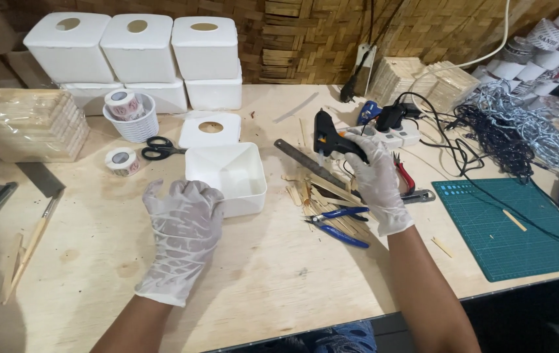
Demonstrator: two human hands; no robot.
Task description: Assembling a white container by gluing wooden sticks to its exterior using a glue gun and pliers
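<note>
My right hand (376, 176), in a thin clear glove, grips the handle of a black glue gun (327, 134) that stands over a heap of thin wooden sticks (322, 196). My left hand (184, 225), gloved too, hovers flat with fingers apart just in front of an open white square box (226, 176) and holds nothing. The box's lid (210, 129) with a round hole lies behind it. A metal ruler (305, 160) and blue-handled pliers (335, 222) lie by the sticks.
Stacked white boxes (139, 49) stand at the back left, with a basket of tape rolls (131, 117), scissors (162, 149) and bundled sticks (28, 124). A green cutting mat (508, 229), power strip (394, 134), black cables and chain (521, 127) fill the right.
</note>
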